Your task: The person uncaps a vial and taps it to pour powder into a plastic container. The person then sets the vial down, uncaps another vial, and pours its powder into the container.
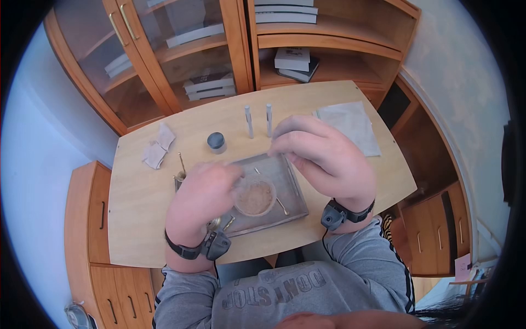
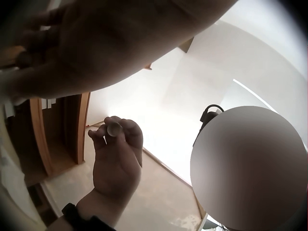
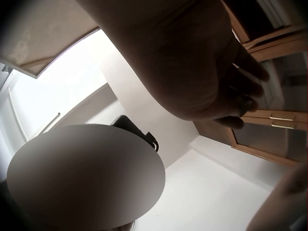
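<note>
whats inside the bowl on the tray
The bowl on the tray holds a light brown, sandy powder. The left hand covers its near-left rim, so that edge and anything under the powder stay hidden.

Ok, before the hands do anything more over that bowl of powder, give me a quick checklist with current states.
1. Bowl upright on the tray, brownish powder inside: ok.
2. Left hand at the bowl's rim; whether it grips it: cannot tell.
3. Right hand pinches a small round-ended object, raised over the tray: ok.
4. What that object is: cannot tell.
5. Two tubes and the dark-lidded jar stand behind the tray, apart from the hands: ok.
6. Thin tool lying on the tray beside the bowl: ok.
</note>
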Motion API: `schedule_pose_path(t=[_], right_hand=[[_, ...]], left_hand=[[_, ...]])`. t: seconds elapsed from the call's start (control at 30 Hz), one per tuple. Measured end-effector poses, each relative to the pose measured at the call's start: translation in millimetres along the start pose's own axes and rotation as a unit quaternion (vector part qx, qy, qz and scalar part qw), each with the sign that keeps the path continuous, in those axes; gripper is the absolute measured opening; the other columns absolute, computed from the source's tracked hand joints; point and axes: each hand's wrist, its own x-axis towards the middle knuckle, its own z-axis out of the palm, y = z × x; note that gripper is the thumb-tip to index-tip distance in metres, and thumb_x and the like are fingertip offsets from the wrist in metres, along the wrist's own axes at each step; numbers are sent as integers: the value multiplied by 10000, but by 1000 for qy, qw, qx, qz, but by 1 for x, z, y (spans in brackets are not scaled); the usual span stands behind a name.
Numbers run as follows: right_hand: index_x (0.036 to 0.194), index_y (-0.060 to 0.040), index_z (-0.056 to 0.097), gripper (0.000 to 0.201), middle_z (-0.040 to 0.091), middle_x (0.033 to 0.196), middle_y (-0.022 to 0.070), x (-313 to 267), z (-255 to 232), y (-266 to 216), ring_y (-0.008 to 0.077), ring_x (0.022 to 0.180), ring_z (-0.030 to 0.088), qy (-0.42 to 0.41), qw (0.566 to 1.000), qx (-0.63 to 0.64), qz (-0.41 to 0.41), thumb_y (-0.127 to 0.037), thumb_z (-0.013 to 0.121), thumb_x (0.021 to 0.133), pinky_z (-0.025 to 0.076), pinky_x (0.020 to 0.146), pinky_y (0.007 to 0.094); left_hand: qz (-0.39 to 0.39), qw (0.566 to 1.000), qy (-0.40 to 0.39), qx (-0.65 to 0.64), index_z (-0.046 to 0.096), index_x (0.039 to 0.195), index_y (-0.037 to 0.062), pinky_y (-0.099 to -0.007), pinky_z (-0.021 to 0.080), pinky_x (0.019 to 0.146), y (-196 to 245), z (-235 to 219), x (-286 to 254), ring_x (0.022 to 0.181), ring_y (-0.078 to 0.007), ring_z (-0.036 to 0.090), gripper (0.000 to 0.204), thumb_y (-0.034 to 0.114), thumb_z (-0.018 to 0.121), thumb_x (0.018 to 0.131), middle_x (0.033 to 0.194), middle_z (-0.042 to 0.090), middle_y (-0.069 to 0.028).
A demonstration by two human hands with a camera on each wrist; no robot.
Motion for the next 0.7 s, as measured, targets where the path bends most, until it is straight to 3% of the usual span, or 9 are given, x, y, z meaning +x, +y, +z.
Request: schedule_pose_path(t=[0.23, 0.33, 0.4, 0.43, 0.5, 0.53, 0.63, 0.7], right_hand=[[1037, -5, 668, 230, 620, 1042, 145, 0, 1, 2, 331, 929, 620, 0, 1000, -10, -6, 94, 568, 855, 504, 811, 386], [1066, -23, 668, 221, 628, 958, 122, -1, 0, 0, 301, 880, 626, -21, 999, -33, 9, 45, 621, 861, 505, 767, 366], [1157, -78, 642, 280, 654, 810, 117, 0, 0, -4, 361, 763, 653, -29, 998, -42, 34, -93, 658, 878, 515, 670, 446], [1157, -78, 642, 280, 654, 810, 117, 0, 0, -5, 361, 763, 653, -29, 998, -42, 34, -93, 658, 878, 515, 670, 446], [1199, -67, 634, 370, 644, 814, 103, 0, 1, -7, 283, 708, 654, -35, 996, 11, 76, -92, 726, 841, 487, 605, 399], [1199, -67, 634, 370, 644, 814, 103, 1, 4, -5, 283, 708, 654, -36, 996, 11, 76, -92, 726, 841, 487, 605, 399], [1229, -100, 626, 399, 646, 750, 103, 3, 17, 2, 313, 649, 664, -110, 992, -9, 62, -124, 719, 842, 482, 563, 430], [1236, -136, 633, 397, 651, 715, 113, 3, 23, 0, 334, 645, 669, -275, 949, -121, 94, -140, 704, 845, 499, 566, 439]], left_hand=[[6, 999, -10, -38, 683, 951, 29, -472, 513, 868, 5, -3, -1, 969, -381, 651, 219, 166, 684, 780, 948, 685, -175], [6, 999, -9, -52, 685, 959, 28, -470, 518, 846, 6, -3, 1, 943, -380, 657, 235, 187, 694, 786, 925, 685, -171], [-12, 994, 9, -113, 691, 972, 24, -455, 524, 799, 8, -5, 1, 895, -375, 660, 244, 179, 702, 784, 891, 684, -166], [-12, 994, 9, -113, 691, 972, 24, -455, 524, 799, 8, -5, 1, 895, -375, 660, 244, 179, 702, 784, 891, 684, -166], [-31, 989, 26, -142, 699, 979, 20, -437, 527, 758, 7, -4, 1, 849, -365, 659, 248, 164, 714, 778, 851, 678, -160], [-31, 989, 26, -142, 699, 979, 20, -437, 527, 758, 6, -4, 1, 849, -365, 659, 248, 164, 714, 778, 851, 678, -160], [-27, 988, 29, -150, 711, 984, 24, -401, 498, 702, 2, -3, 3, 750, -293, 622, 258, 159, 772, 773, 797, 642, -134], [14, 993, 43, -111, 721, 998, 19, -400, 492, 690, -1, 0, 3, 733, -294, 618, 264, 152, 771, 776, 791, 644, -137]])
